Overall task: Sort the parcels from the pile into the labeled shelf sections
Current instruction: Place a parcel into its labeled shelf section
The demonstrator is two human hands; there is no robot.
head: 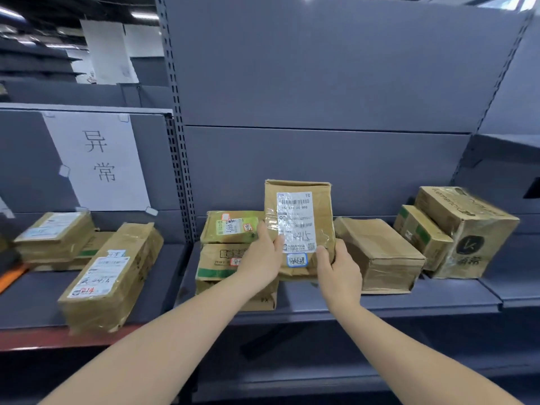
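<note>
Both hands, left hand and right hand, hold the parcel upright on the shelf, fingers curled on its lower edges, probably so its label faces outward.

- Both bare forearms reach forward and up from the bottom edge of the view, converging toward the centre.
- The left hand is raised with its back to the camera, thumb pointing right and pressed on the front face of an upright parcel, the other fingers going behind its left edge.
- The right hand holds the same parcel at its lower right corner, thumb on the front face, fingers wrapped round the right side.
- Both wrists are straight, in line with the forearms; the hands sit level, just apart.
</note>
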